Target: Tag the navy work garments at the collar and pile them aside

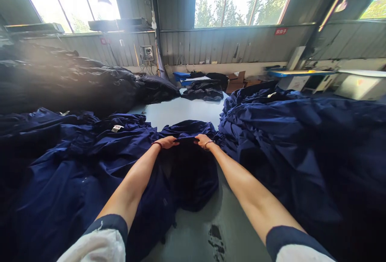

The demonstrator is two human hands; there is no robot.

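Note:
Both arms reach straight forward over a pale table (193, 111). My left hand (168, 142) is closed on the upper edge of a dark navy garment (193, 177). A short way to its right, my right hand (205, 141) pinches the same edge, so the cloth hangs between and below the two hands. What kind of garment it is cannot be made out. More navy cloth lies bunched just behind the held edge.
A heap of navy garments (99, 165) with a white label (117, 128) spreads on the left, another navy heap (280, 129) on the right. Farther back are a black garment pile (75, 81), a smaller dark pile (205, 90) and a cardboard box (236, 81).

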